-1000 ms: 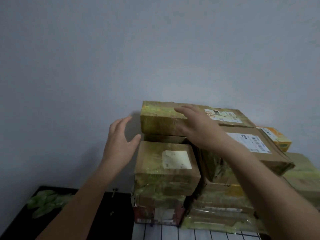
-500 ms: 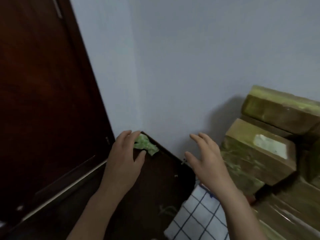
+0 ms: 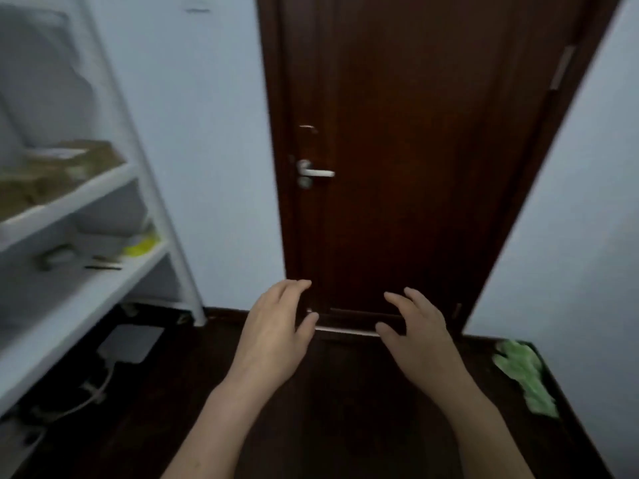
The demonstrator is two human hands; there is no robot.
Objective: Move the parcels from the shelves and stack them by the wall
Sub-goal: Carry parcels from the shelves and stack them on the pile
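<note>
Both my hands hang in front of me, empty, with relaxed spread fingers. My left hand [image 3: 273, 331] and my right hand [image 3: 418, 335] are level with each other before the foot of a dark door. A white shelf unit [image 3: 114, 188] stands at the left. Brown cardboard parcels [image 3: 52, 174] lie blurred on its upper board, far left of my left hand. A grey bag and something yellow [image 3: 140, 245] sit on the board below. The stack of parcels by the wall is out of view.
A dark brown door [image 3: 408, 150] with a silver handle [image 3: 316, 172] is straight ahead. The floor [image 3: 345, 409] is dark wood. A green crumpled thing [image 3: 525, 375] lies at the right by the wall. A grey flat device with cables [image 3: 129, 344] lies under the shelves.
My view has swung left from the parcel stack by the wall to the door and shelves. Both hands left the stack and stay empty.
</note>
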